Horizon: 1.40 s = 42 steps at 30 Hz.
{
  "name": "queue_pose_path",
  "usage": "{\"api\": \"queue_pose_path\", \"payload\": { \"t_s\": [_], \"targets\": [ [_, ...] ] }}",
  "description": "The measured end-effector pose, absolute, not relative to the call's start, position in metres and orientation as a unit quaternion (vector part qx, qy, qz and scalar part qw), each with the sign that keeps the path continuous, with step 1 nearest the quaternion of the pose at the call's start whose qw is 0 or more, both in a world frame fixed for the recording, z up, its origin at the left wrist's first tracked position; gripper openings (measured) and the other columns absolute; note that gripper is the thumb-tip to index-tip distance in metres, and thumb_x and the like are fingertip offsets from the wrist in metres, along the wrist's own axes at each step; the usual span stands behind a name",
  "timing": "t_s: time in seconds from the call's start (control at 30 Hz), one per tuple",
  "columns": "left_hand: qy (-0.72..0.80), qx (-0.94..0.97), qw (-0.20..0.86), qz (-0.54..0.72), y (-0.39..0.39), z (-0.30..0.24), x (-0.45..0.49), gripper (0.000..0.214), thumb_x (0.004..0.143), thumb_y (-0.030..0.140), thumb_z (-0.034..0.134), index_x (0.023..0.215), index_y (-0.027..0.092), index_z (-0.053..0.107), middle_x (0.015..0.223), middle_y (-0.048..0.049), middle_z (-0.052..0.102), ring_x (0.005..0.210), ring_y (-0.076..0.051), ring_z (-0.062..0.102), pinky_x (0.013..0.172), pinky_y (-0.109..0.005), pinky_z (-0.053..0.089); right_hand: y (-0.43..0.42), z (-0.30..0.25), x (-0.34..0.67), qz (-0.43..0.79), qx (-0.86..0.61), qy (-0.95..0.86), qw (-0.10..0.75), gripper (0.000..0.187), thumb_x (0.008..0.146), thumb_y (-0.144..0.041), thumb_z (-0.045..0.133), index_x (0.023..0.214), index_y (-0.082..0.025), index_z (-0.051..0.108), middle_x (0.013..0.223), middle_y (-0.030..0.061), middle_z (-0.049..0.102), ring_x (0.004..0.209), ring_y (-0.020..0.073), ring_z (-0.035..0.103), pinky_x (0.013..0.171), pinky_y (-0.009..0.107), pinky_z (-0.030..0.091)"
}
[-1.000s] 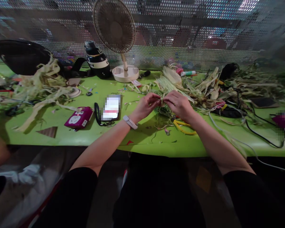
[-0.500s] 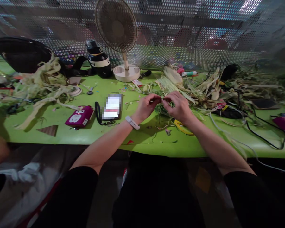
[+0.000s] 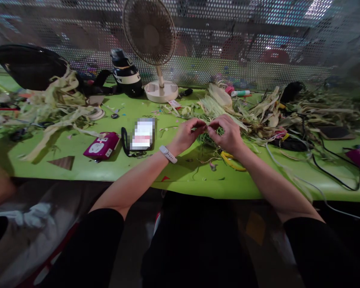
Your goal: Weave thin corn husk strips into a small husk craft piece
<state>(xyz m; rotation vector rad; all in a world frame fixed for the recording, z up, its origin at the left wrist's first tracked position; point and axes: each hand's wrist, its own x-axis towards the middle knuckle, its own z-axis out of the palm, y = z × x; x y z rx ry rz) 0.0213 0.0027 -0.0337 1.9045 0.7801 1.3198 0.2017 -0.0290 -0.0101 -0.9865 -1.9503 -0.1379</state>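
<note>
My left hand and my right hand meet fingertip to fingertip over the green table, both pinched on a small piece of husk strip that I can barely make out. A white band sits on my left wrist. Under the hands lies a tangle of thin green strands. Yellow-handled pliers lie just below my right wrist. A heap of pale corn husks spreads behind and to the right of the hands.
A desk fan stands at the back with a black bottle beside it. Another husk heap lies at the left, near a magenta box and a phone. Black cables run at the right. Another person's arm shows at the left edge.
My hands have stayed together over the strands, with the fingers shifting slightly on the small piece. The view has drifted a little.
</note>
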Motion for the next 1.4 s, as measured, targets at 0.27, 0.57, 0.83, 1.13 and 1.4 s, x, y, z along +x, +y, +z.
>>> {"api": "queue_pose_path", "payload": {
  "t_s": [0.27, 0.57, 0.83, 1.13, 1.4],
  "targets": [
    [0.280, 0.666, 0.469, 0.508, 0.000, -0.031, 0.023, 0.025, 0.085, 0.039, 0.072, 0.087, 0.016, 0.062, 0.085, -0.0020, 0.068, 0.076, -0.010, 0.063, 0.074, -0.029, 0.060, -0.029, -0.008, 0.201, -0.025, -0.406, -0.780, 0.476, 0.006, 0.086, -0.023, 0.057, 0.083, -0.024, 0.063, 0.083, 0.0041, 0.065, 0.079, 0.0204, 0.061, 0.073, 0.036, 0.052],
    [0.289, 0.661, 0.466, 0.512, -0.003, -0.026, 0.023, 0.020, 0.084, 0.033, 0.073, 0.087, 0.016, 0.063, 0.083, -0.0023, 0.068, 0.075, -0.009, 0.063, 0.070, -0.026, 0.059, -0.027, -0.016, 0.205, -0.044, -0.418, -0.783, 0.459, 0.018, 0.085, -0.032, 0.064, 0.100, -0.023, 0.059, 0.093, 0.0075, 0.064, 0.080, 0.0217, 0.063, 0.071, 0.038, 0.055],
    [0.288, 0.660, 0.488, 0.493, -0.004, -0.025, 0.022, 0.021, 0.085, 0.034, 0.072, 0.088, 0.016, 0.061, 0.087, -0.0038, 0.070, 0.080, -0.011, 0.066, 0.076, -0.031, 0.062, -0.027, -0.016, 0.205, -0.058, -0.419, -0.774, 0.472, 0.021, 0.082, -0.023, 0.063, 0.102, -0.023, 0.057, 0.089, 0.0047, 0.068, 0.077, 0.0195, 0.066, 0.069, 0.036, 0.056],
    [0.276, 0.637, 0.550, 0.465, -0.006, -0.017, 0.017, 0.018, 0.089, 0.033, 0.067, 0.091, 0.018, 0.058, 0.087, -0.0018, 0.065, 0.082, -0.012, 0.064, 0.075, -0.031, 0.061, -0.028, -0.014, 0.204, -0.045, -0.408, -0.775, 0.481, 0.019, 0.084, -0.025, 0.063, 0.102, -0.024, 0.059, 0.088, 0.0041, 0.068, 0.077, 0.0190, 0.065, 0.070, 0.036, 0.058],
    [0.277, 0.782, 0.324, 0.454, -0.004, -0.018, 0.017, 0.040, 0.094, 0.056, 0.052, 0.075, 0.021, 0.052, 0.068, 0.0009, 0.049, 0.063, -0.012, 0.044, 0.059, -0.028, 0.040, -0.034, -0.012, 0.199, 0.005, -0.384, -0.794, 0.471, 0.016, 0.083, -0.022, 0.062, 0.098, -0.024, 0.058, 0.088, 0.0036, 0.066, 0.079, 0.0191, 0.065, 0.074, 0.036, 0.056]
  ]
}}
